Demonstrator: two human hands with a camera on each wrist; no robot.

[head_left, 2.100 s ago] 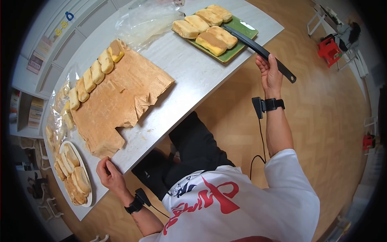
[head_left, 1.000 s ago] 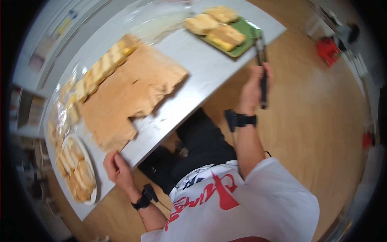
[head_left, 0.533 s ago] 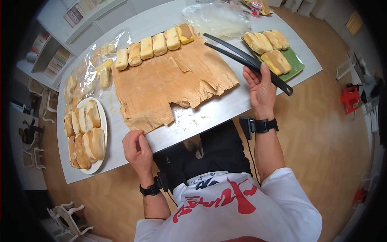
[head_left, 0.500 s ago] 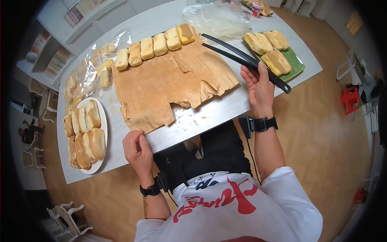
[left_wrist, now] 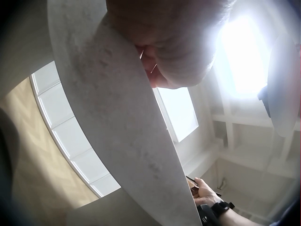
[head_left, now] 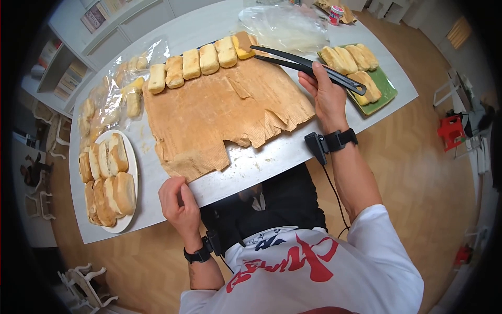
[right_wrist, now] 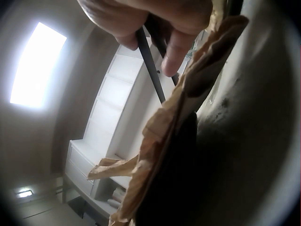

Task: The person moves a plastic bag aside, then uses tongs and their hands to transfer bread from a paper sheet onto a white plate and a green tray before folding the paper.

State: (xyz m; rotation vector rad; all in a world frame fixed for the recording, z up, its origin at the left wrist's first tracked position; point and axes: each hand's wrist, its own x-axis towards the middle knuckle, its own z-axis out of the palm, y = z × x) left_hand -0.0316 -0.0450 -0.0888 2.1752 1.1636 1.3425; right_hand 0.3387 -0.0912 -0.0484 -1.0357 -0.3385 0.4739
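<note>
My right hand (head_left: 325, 99) grips black tongs (head_left: 298, 62) by the middle. Their two tips reach the yellow-sided roll (head_left: 243, 46) with a tan top, at the right end of a row of pale bread rolls (head_left: 191, 64). This row lies along the far edge of a torn brown paper sheet (head_left: 219, 110). In the right wrist view the tongs' arms (right_wrist: 151, 66) slant down from the fingers, beyond the crumpled paper edge (right_wrist: 155, 136). My left hand (head_left: 179, 204) rests loosely curled at the table's front edge, by the paper's near corner; in its wrist view, the fingertips are mostly hidden.
A green plate (head_left: 384, 97) of rolls stands on the right, an oval white plate (head_left: 133, 178) of rolls on the left. Clear plastic bags (head_left: 282, 26) lie at the back, more bagged bread (head_left: 112, 94) at the left. A small tub (head_left: 335, 14) stands far back.
The tongs have moved from the green plate leftward to the row's right-end roll, their tips now closer together than half a second ago. My left hand stays at the table edge.
</note>
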